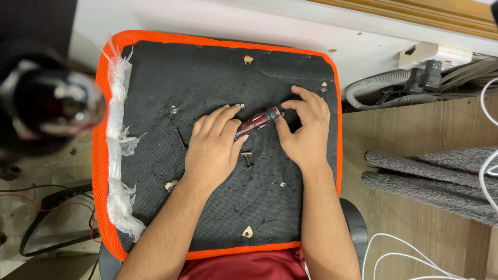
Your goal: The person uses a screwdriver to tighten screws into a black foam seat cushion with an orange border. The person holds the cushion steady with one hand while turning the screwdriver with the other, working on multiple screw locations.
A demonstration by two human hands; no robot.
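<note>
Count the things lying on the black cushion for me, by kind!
Screwdriver with red and black handle, touched by both hands: 1
Loose dark bolts: 2
Hands, left and right: 2
Total: 5

The seat underside (pixel 218 207) is matt black cloth — rough, edged in orange mesh (pixel 98 155). The screwdriver (pixel 257 123) handle is glossy red-and-black plastic; loose bolts (pixel 247 157) look like dark metal — torn clear plastic film (pixel 119 155) crinkles.

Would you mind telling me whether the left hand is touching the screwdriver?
Touching: the head view shows the left hand's fingers lying against the screwdriver handle.
</note>
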